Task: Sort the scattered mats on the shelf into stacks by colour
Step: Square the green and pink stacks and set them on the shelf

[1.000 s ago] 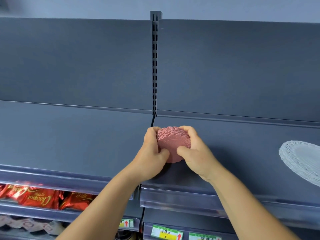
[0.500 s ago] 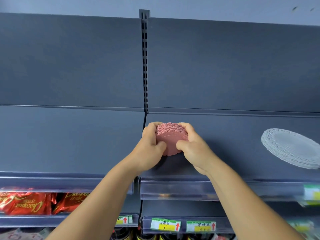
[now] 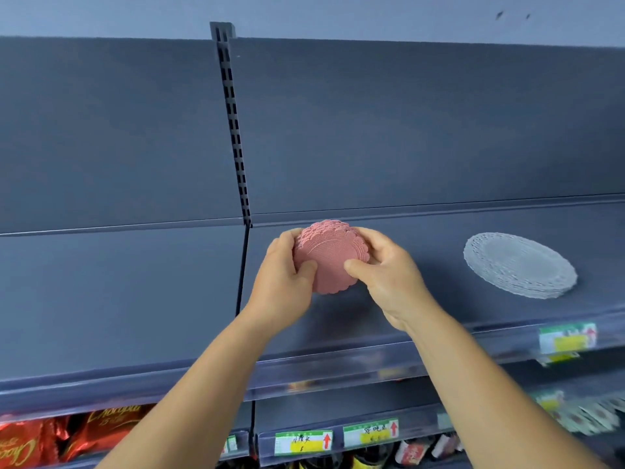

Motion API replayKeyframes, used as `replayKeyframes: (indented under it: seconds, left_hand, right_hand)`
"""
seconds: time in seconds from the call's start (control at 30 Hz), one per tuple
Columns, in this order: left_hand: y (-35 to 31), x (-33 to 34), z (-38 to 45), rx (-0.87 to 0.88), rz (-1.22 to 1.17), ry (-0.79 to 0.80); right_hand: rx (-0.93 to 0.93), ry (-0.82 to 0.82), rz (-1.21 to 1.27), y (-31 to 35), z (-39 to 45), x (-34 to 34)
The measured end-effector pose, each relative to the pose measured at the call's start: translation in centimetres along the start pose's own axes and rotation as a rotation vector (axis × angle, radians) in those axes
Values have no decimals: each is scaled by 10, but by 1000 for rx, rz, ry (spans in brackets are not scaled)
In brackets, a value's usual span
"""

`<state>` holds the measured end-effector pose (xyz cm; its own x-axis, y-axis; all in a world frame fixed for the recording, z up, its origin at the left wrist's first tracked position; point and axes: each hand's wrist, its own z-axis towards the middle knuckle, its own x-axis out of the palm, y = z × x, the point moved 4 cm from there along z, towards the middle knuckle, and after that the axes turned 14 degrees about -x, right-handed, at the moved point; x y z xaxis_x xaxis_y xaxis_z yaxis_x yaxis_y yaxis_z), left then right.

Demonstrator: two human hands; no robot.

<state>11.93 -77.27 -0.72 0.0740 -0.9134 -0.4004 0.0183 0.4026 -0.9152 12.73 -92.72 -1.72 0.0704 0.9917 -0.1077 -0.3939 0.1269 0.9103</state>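
Head view: left hand (image 3: 284,282) and right hand (image 3: 385,279) both grip the pink mats (image 3: 329,257) mid-frame. White mats (image 3: 519,264) lie stacked on the shelf (image 3: 422,319), right.

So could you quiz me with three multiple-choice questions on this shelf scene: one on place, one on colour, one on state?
1. Where is the white stack?
A. right of the hands
B. left of the hands
C. on the floor

2. What colour are the held mats?
A. green
B. pink
C. black

3. How are the mats held?
A. by the left hand alone
B. by both hands
C. by neither

Answers: 1 A, it lies on the shelf to the right. 2 B, plainly pink. 3 B, the right hand grips too.
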Motion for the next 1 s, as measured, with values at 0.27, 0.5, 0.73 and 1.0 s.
replayKeyframes:
  seconds: [0.27,0.5,0.73,1.0]
  left_hand:
    - [-64,98,-1,12,-137,103]
    - [-120,222,-19,-75,-200,171]
    - [-171,337,-34,-164,-252,219]
    - [-202,433,-18,-205,-192,219]
  right_hand:
    - [17,-222,-47,6,-13,-129]
    - [55,-372,-109,8,-37,-267]
    - [107,-393,-177,-1,-46,-396]
    - [170,-395,-177,-23,-36,-487]
